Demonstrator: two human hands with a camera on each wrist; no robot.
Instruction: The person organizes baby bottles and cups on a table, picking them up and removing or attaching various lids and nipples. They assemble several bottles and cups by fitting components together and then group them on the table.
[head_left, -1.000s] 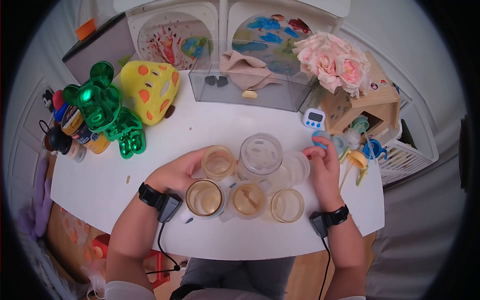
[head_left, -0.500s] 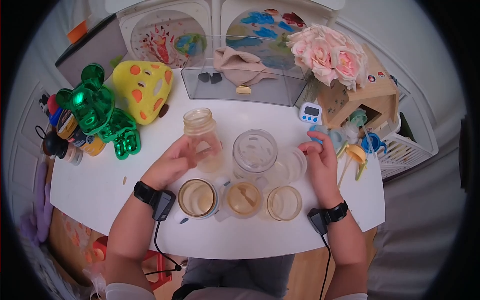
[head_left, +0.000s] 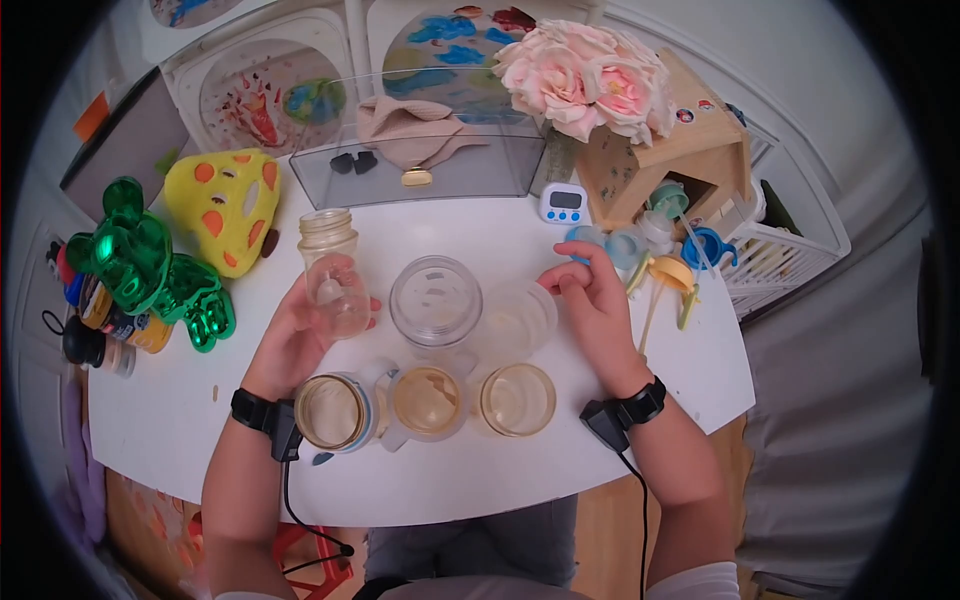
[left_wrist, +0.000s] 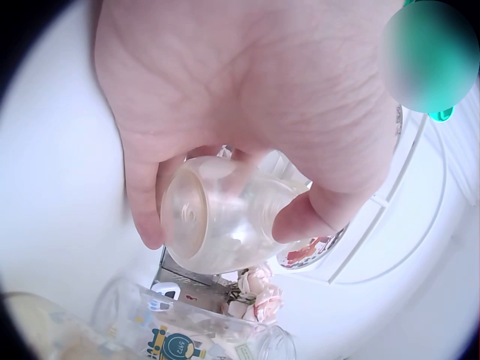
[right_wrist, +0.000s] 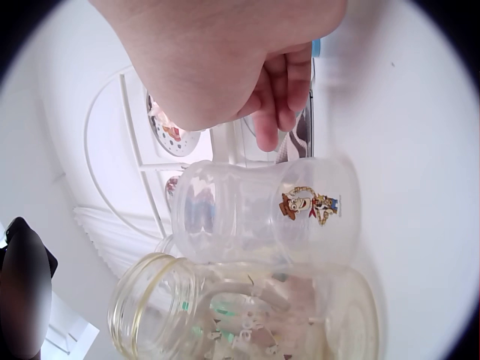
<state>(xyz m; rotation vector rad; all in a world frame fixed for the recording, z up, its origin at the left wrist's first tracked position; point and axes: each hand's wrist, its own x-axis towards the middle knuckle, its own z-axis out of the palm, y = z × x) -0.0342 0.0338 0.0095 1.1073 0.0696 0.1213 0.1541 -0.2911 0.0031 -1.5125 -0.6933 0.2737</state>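
Observation:
My left hand [head_left: 300, 330] grips an amber-tinted clear bottle [head_left: 338, 290], its neck tilted away from me; the left wrist view shows thumb and fingers around the bottle [left_wrist: 217, 217]. Right of it stand a wide clear jar [head_left: 436, 300] and a frosted bottle [head_left: 520, 320]. Nearer me are three open containers: a handled cup [head_left: 332, 411], another handled cup [head_left: 427, 400] and a yellowish jar [head_left: 518, 400]. Beside the frosted bottle [right_wrist: 262, 210], which bears a cartoon figure, my right hand [head_left: 600, 320] is held with loosely bent fingers and nothing in them.
At the left are a green shiny bear figure [head_left: 140, 260] and a yellow plush [head_left: 225, 205]. A clear box [head_left: 470, 170] with a cloth stands at the back. Right are a white timer [head_left: 564, 204], pink flowers [head_left: 590, 75], a wooden house [head_left: 690, 140] and small bottle parts [head_left: 672, 270].
My left hand took the amber bottle out from beside the wide jar, raising and moving it left. The head view has shifted right. My right hand stays beside the frosted bottle.

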